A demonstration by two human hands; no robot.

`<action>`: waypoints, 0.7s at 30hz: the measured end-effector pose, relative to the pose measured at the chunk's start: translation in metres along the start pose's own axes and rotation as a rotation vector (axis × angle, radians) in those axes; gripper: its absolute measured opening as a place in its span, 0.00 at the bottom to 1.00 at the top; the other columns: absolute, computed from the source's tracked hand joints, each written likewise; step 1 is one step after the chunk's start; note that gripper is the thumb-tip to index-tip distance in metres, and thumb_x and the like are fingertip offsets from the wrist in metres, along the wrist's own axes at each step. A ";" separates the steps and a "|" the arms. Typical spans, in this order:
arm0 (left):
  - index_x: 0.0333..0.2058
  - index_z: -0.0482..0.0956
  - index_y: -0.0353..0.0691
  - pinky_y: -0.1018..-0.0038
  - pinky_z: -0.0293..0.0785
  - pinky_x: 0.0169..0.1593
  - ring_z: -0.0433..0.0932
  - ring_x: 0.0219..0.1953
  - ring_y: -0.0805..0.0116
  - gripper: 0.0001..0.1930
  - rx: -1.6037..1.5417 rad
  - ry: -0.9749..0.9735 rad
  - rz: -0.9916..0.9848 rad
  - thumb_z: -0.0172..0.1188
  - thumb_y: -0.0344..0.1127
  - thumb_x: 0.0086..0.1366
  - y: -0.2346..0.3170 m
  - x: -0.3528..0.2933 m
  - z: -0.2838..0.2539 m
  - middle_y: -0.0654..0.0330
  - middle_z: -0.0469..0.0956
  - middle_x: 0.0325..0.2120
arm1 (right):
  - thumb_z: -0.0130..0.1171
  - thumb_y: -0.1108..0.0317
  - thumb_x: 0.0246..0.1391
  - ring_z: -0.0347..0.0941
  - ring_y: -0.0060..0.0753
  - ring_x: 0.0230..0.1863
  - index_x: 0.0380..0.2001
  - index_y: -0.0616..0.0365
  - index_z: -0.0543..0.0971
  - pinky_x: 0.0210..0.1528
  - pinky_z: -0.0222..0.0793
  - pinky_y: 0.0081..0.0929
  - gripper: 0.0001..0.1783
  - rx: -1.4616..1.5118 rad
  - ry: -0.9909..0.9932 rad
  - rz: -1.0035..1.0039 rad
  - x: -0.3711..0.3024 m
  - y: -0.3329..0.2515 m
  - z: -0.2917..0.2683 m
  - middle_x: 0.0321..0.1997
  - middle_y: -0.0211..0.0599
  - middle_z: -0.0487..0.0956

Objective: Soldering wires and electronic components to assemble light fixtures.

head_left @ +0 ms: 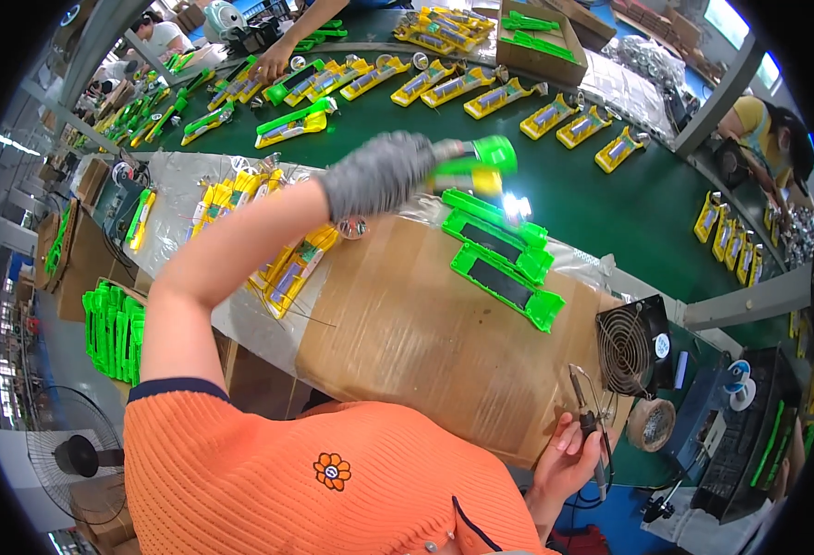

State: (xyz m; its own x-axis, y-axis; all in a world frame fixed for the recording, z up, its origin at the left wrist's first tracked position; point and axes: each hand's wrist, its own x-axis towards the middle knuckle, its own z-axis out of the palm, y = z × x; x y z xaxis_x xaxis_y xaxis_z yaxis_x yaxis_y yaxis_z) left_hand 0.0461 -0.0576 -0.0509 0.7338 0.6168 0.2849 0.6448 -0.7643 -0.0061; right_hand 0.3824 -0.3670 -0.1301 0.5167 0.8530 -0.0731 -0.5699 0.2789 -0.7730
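Note:
My left hand (pixel 379 173), in a grey knitted glove, is closed on a green and yellow flashlight body (pixel 492 155), blurred by motion. It is held over the near edge of the green belt. A bright white light (pixel 516 206) glares just below it; whether it belongs to the held piece I cannot tell. Under it, open green housings (pixel 508 287) with dark inner panels lie at the far edge of the cardboard sheet (pixel 407 314). At the lower right, my bare right hand (pixel 567 460) grips a soldering iron (pixel 590 424), its tip pointing up and away from me.
A black fan (pixel 630 347) and a round tin (pixel 651 424) stand beyond my right hand. Yellow assemblies with wires (pixel 291 273) lie left of the cardboard. Rows of yellow pieces (pixel 504 97) sit on the belt (pixel 370 125). A co-worker's hand (pixel 273 63) reaches in at the far side.

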 end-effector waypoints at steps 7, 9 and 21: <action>0.62 0.65 0.46 0.57 0.73 0.50 0.78 0.46 0.49 0.33 0.262 -0.163 -0.187 0.61 0.50 0.61 -0.070 0.043 0.040 0.46 0.78 0.40 | 0.49 0.66 0.64 0.63 0.21 0.21 0.34 0.53 0.65 0.51 0.68 0.36 0.05 -0.033 0.043 -0.008 0.001 0.000 0.000 0.16 0.24 0.60; 0.60 0.67 0.45 0.57 0.69 0.56 0.74 0.53 0.49 0.34 0.117 -0.027 0.044 0.63 0.54 0.58 -0.022 0.057 0.035 0.45 0.75 0.50 | 0.49 0.66 0.64 0.63 0.20 0.21 0.34 0.53 0.65 0.51 0.68 0.35 0.06 -0.051 0.031 -0.009 0.001 -0.001 0.005 0.16 0.24 0.59; 0.67 0.58 0.62 0.41 0.47 0.66 0.56 0.68 0.42 0.38 -0.095 -0.216 0.234 0.54 0.65 0.60 0.097 -0.022 0.035 0.47 0.56 0.67 | 0.45 0.67 0.68 0.61 0.21 0.23 0.42 0.54 0.69 0.55 0.68 0.34 0.05 0.052 -0.037 -0.016 -0.001 0.001 -0.006 0.17 0.25 0.61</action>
State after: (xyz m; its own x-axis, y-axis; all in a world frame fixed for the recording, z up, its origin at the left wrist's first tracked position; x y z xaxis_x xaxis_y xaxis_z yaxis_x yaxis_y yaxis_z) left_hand 0.1002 -0.1385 -0.0911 0.8948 0.4400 0.0762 0.4377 -0.8980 0.0452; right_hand 0.3850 -0.3701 -0.1347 0.5023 0.8639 -0.0369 -0.5947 0.3142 -0.7400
